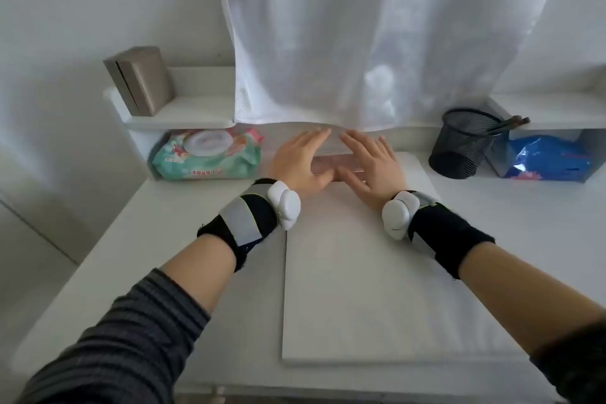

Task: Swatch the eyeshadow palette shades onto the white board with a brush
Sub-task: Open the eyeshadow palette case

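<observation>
In the head view there was one white desk (183,239), and on it lay one flat rectangular white board (360,289), reaching from near the front edge towards the back. Two hands were stretched forward above the far end of this board. The left hand (300,162) and the right hand (373,164) were both open, with the fingers straight and spread, palms down. Between and under them lay one long pale pink eyeshadow palette (334,165), at the far edge of the board; the thumbs seemed to touch it, but I could not tell if they held it. Each wrist carried one black band with a grey strap and one white rounded device (284,205), so two devices in all. The left forearm wore a dark striped sleeve (124,331).

Behind the hands hung one thin white cloth (377,43), covering the middle of one white shelf (183,115). On the shelf at the left stood one grey-brown box (139,80). Under it lay one green pack of wet wipes (206,156) with a white lid. At the right stood one black mesh cup (462,144) with dark brush handles (511,123) inside; I counted two, though it was not sure. Just beside the cup lay one blue plastic packet (551,157).
</observation>
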